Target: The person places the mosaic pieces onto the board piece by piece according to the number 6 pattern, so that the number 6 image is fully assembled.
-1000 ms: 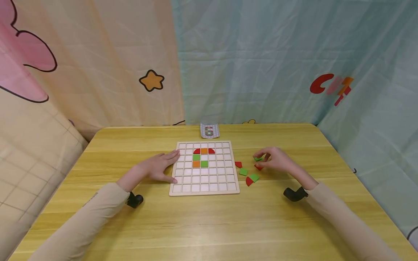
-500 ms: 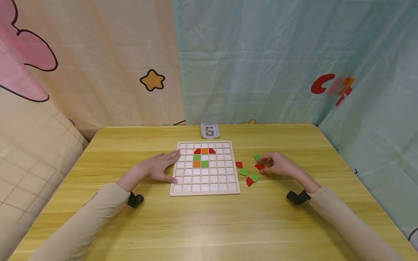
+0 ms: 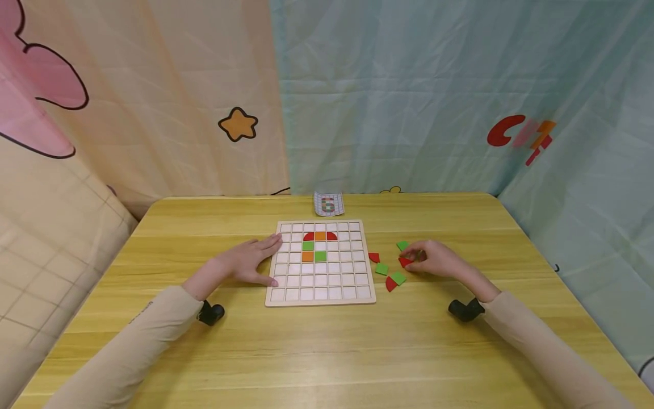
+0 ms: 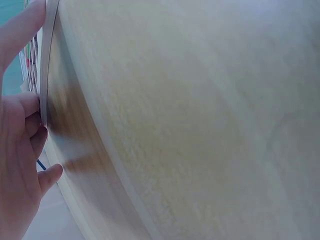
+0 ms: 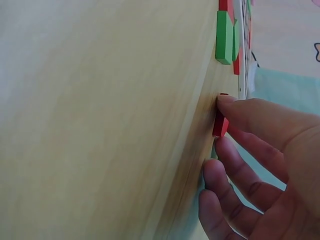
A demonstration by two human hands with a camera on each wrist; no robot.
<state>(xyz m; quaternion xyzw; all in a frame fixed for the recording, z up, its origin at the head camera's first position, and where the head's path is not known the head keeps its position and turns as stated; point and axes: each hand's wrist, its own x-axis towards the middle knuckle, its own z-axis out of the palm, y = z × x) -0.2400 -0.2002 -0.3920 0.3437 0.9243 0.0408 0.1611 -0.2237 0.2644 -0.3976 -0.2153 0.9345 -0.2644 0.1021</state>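
Small red tile [image 3: 404, 262]: on the table right of the board and apart from it, at the fingertips of the right hand; its outline is partly covered.
Right hand [image 3: 435, 258]: thumb and forefinger clamped on the small red tile; in the right wrist view the thumb lies on it and the other fingers curl below.
Left hand [image 3: 251, 261]: fingers and thumb apart, resting on the left edge of the board, gripping nothing.
Board [image 3: 319, 281]: square, pale wood frame with a grid of white cells, flat on the table between the hands.
Second row from the back: red quarter-round tile [image 3: 309, 236], orange square tile [image 3: 319, 236], second red quarter-round tile [image 3: 332, 236], side by side.
Third row: green square tile [image 3: 307, 246] at the left of the pattern.
Fourth row: second orange square tile [image 3: 307, 256], with another green square tile [image 3: 320, 256] to its right.
Loose tiles [image 3: 381, 269]: red and green, between board and right hand, plus a green tile [image 3: 402, 246] beyond the fingers.
Paper card [image 3: 328, 205]: printed with a coloured grid pattern, behind the board.
Table [image 3: 306, 352]: yellowish wood grain.
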